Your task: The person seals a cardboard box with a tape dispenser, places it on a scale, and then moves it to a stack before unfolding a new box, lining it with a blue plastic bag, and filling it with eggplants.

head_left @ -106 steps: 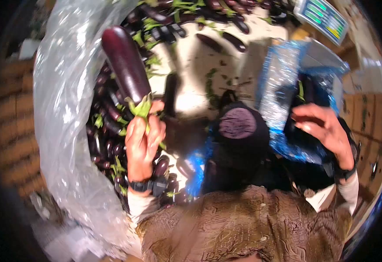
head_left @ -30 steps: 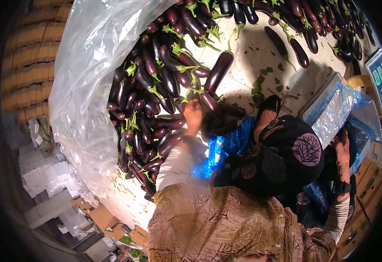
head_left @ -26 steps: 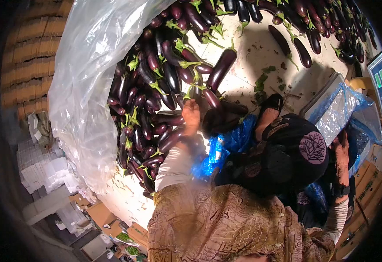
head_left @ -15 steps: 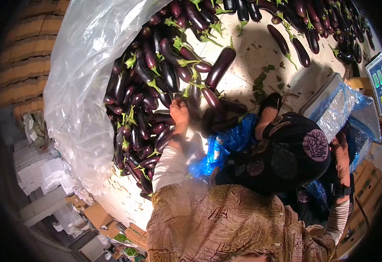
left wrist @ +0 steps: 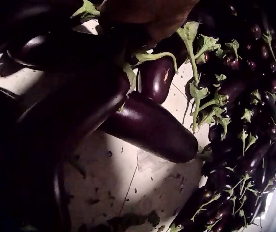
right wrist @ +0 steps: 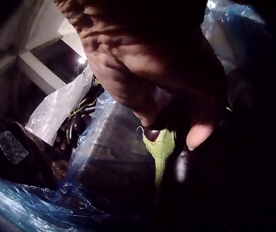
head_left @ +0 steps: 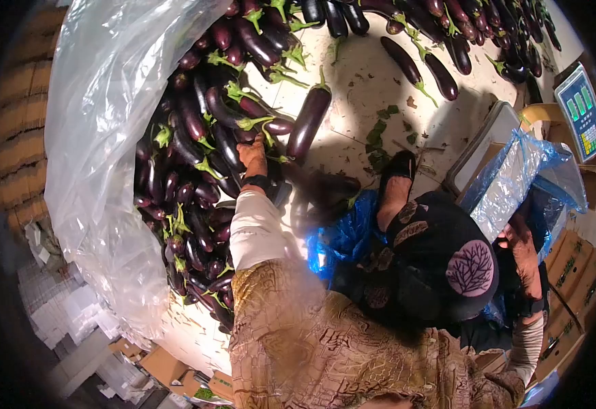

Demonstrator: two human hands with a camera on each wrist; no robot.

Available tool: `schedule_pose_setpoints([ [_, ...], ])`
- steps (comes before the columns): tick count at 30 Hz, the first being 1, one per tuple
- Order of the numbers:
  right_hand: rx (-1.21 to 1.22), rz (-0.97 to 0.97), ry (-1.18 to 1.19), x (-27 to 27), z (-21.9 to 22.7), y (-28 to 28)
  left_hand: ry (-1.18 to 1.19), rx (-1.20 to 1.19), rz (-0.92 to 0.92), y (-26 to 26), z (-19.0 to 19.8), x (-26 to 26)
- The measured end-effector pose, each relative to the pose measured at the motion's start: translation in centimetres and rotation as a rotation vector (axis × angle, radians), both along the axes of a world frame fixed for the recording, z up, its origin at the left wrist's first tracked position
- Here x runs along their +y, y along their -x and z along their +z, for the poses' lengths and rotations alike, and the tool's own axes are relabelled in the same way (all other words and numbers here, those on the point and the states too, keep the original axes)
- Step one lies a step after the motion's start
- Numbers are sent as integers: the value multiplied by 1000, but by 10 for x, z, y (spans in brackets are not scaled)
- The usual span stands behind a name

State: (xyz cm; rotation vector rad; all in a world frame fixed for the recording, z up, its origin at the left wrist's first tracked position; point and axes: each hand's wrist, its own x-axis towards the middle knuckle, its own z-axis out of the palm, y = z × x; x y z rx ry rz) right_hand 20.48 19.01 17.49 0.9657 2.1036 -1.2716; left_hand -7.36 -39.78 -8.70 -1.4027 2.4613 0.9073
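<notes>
My left hand (head_left: 252,158) reaches into a heap of dark purple eggplants (head_left: 185,146), its fingertips among the fruit beside green stems. In the left wrist view the hand (left wrist: 145,17) shows only as a dark patch at the top; what its fingers hold, I cannot tell. Just below it lies a large glossy eggplant (left wrist: 152,128). My right hand (head_left: 521,255) is down inside a box lined with blue plastic film (head_left: 509,180). There, thumb and fingers grip the stem end of an eggplant, its green cap (left wrist: 128,79) being similar to the one showing between the fingertips.
Clear plastic sheeting (head_left: 100,157) borders the heap on the left. Another person in a dark printed cap (head_left: 471,269) sits close between my arms. A digital scale display (head_left: 581,112) stands at right. Cardboard boxes (head_left: 570,293) lie at lower right.
Earlier the left hand held up a big eggplant by its cap; now it is down at the heap, extended farther in over the last half second. The right hand stays in the lined box.
</notes>
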Motion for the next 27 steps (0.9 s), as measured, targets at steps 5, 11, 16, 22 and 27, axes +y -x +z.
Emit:
schedule_pose_setpoints([
  [5,38,2,96,21,-19,-17,-656,290,101,-28,47,11],
  [11,113,74,146,23,-32,-20,-1283,501,436,-98,92,1],
  [16,62,56,108,11,-16,-12,-1476,454,333,-150,128,8],
  [22,65,0,60,8,-17,-7,-1635,453,75,-162,187,22],
  [27,104,-62,130,5,-6,-1,-1723,383,-301,-128,245,59],
])
